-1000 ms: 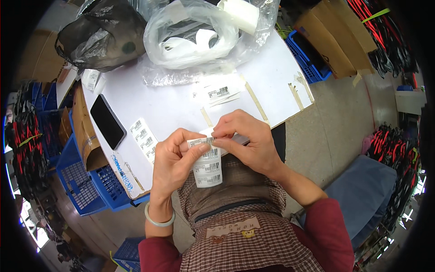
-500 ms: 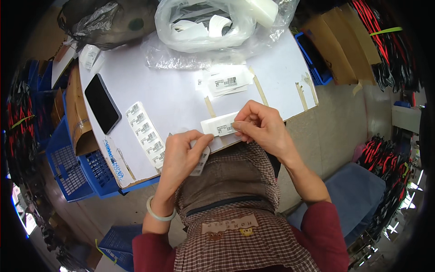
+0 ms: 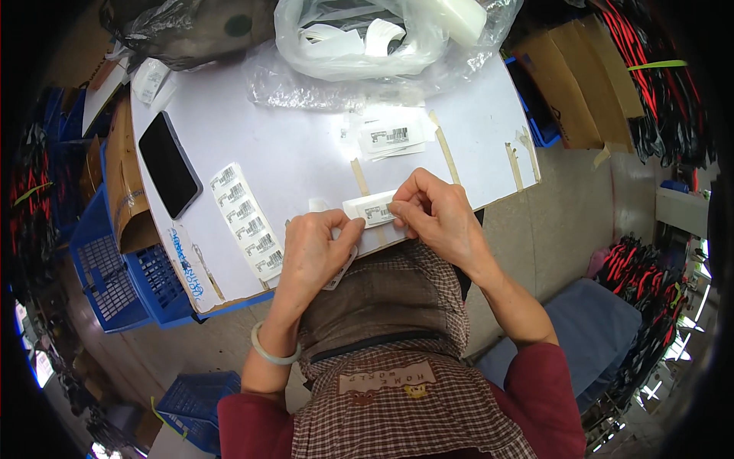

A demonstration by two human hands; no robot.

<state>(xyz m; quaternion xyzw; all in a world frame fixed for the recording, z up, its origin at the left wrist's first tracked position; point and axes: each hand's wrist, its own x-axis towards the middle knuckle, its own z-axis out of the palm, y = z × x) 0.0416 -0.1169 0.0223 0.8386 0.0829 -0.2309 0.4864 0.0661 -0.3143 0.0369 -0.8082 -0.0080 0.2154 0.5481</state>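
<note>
A white slip with a barcode label (image 3: 373,213) lies near the front edge of the table. At its right end, my right hand (image 3: 440,218) is closed, with thumb and forefinger pinched on the label. My left hand (image 3: 315,249) is closed too, its thumb and forefinger tips at the slip's left end. From under the left palm a strip of barcode labels (image 3: 342,269) pokes out, mostly hidden by the fingers. Behind the slip sits a small pile of similar labelled white slips (image 3: 394,138). A longer sheet of barcode stickers (image 3: 246,222) rests left of my left hand.
A dark phone (image 3: 170,164) lies at the table's left. A clear plastic bag (image 3: 359,65) with white slips and a black bag (image 3: 195,34) cover the far side. Blue crates (image 3: 115,268) stand beside the left edge; a cardboard box (image 3: 577,84) stands right.
My left thumb and forefinger have closed in on the left end of the slip. Less of the strip under my left hand shows now. The whole view has shifted slightly.
</note>
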